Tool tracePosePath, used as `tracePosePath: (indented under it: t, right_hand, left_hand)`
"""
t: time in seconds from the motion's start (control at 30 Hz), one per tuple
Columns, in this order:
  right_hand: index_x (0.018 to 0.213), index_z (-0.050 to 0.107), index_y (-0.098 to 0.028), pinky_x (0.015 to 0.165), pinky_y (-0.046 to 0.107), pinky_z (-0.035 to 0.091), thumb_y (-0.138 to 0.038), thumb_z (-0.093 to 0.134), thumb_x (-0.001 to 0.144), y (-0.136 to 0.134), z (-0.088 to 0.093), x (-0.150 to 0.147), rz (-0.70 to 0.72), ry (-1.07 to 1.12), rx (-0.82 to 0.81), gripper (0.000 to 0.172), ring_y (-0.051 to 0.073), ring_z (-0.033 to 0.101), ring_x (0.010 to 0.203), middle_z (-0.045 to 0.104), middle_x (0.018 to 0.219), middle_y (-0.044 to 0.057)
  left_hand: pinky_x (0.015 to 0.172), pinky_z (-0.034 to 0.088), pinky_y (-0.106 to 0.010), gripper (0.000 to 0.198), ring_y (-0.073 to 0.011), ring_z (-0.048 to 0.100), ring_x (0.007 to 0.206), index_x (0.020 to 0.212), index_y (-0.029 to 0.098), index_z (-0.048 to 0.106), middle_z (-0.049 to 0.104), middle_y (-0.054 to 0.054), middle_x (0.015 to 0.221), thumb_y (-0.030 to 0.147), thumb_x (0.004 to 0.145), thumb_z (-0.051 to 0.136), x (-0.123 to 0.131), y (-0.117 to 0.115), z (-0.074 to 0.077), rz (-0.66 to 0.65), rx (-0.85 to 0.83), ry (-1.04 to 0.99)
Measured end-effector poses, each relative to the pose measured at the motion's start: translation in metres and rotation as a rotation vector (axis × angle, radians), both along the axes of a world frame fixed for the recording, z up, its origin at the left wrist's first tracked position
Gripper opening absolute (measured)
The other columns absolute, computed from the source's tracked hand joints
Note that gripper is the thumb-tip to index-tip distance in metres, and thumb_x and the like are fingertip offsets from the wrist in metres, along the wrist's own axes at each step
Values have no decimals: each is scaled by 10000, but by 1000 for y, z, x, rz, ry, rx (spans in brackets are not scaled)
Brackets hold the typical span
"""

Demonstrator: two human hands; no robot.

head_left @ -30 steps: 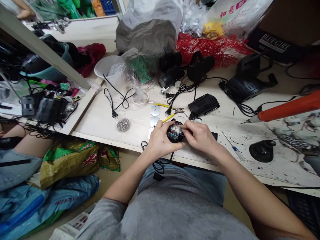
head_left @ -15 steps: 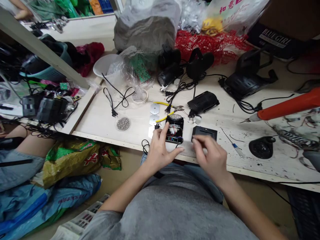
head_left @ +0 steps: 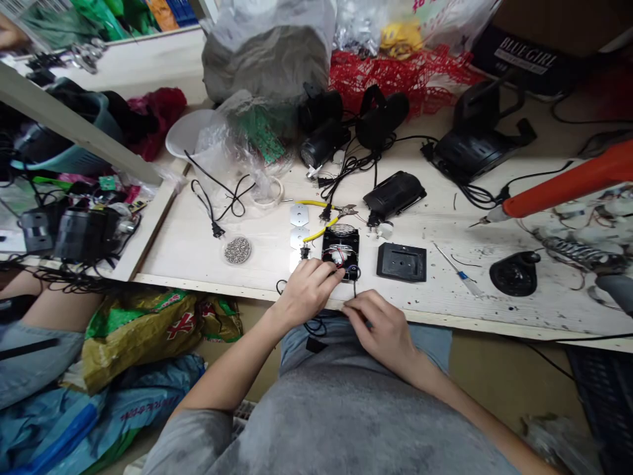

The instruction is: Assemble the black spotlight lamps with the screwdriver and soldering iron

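Note:
An opened black housing (head_left: 327,248) with a clear round lens, a silvery reflector and thin wires lies near the table's front edge. My left hand (head_left: 307,290) rests at its lower left edge, fingers curled and thumb drawn in; what they pinch is hidden. Out of the housing's lower right corner comes a black cable (head_left: 355,287). My right hand (head_left: 384,328) is closed in a pinch on this cable at the table edge. Right of the housing lies a flat black cover (head_left: 401,262). Yellow-handled pliers (head_left: 320,233) lie just behind the housing, beside metal plates (head_left: 299,216).
A dish of small screws (head_left: 238,251) stands left. On the right are a screwdriver (head_left: 462,276), a black round part (head_left: 514,274) and an orange electric screwdriver (head_left: 558,188). Black lamp bodies (head_left: 394,196) with cords lie behind. Another person's leg (head_left: 39,340) shows at left.
My right hand has moved from the black cover down and left to the cable. My left hand has lowered and its fingers have curled at the housing's edge. The view has shifted slightly.

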State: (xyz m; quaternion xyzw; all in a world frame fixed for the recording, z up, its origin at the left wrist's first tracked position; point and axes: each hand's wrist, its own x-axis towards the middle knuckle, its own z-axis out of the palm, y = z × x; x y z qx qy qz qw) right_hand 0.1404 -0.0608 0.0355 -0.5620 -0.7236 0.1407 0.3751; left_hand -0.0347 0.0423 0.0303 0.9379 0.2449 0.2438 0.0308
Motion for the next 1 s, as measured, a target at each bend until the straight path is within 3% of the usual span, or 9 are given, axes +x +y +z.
tracePosePath:
  t: [0.07, 0.17, 0.3, 0.47, 0.7, 0.87, 1.0]
  right_hand:
    - [980, 622, -219, 608, 249, 553, -166, 555, 967, 3, 5, 7, -117, 61, -7, 87, 142, 671, 670, 669, 790, 13]
    - [1096, 615, -215, 585, 270, 541, -198, 563, 959, 14, 10, 19, -248, 21, -9, 147, 153, 665, 628, 692, 792, 8]
    - [964, 660, -183, 655, 289, 535, -158, 513, 964, 30, 14, 31, -205, -87, 10, 149, 172, 675, 710, 702, 807, 42]
    - [844, 628, -188, 643, 285, 502, -144, 498, 939, 41, 11, 29, -158, -179, 38, 167, 173, 649, 676, 672, 738, 34]
    - [869, 623, -184, 622, 283, 489, -152, 471, 912, 49, 6, 29, -163, -222, 0, 161, 187, 668, 668, 711, 755, 61]
    - [744, 580, -209, 538, 283, 444, -222, 535, 865, 52, 12, 31, -186, -2, -274, 129, 168, 617, 531, 650, 599, 23]
    - [731, 609, -207, 485, 280, 455, -394, 632, 820, 56, 16, 21, -279, 445, -596, 208, 167, 607, 458, 618, 521, 0]
  left_hand:
    - [733, 467, -349, 242, -209, 588, 879, 1176, 194, 636, 691, -90, 1042, 165, 1007, 465, 0, -1, -2, 10, -6, 5]
    - [741, 460, -341, 241, -199, 590, 884, 1182, 216, 635, 678, -78, 1023, 176, 1010, 471, 2, -2, -5, 35, -21, -4]
    - [724, 447, -327, 213, -189, 565, 851, 1180, 194, 623, 658, -69, 969, 176, 1007, 500, 6, -1, -7, 38, 20, -59]
    - [709, 459, -316, 180, -188, 551, 834, 1161, 140, 602, 650, -74, 949, 186, 1001, 533, 7, 3, -5, -18, 54, -100]
    - [752, 517, -325, 195, -191, 545, 832, 1142, 133, 603, 639, -80, 926, 153, 1025, 449, 9, 7, -7, -73, -57, -36]
    - [778, 542, -335, 201, -196, 555, 881, 1149, 150, 600, 635, -84, 952, 169, 1034, 436, 10, 7, -9, -77, -140, -87]
    - [774, 538, -338, 212, -193, 538, 856, 1097, 147, 609, 626, -83, 929, 167, 1044, 405, 10, 8, -6, -86, -180, -68]
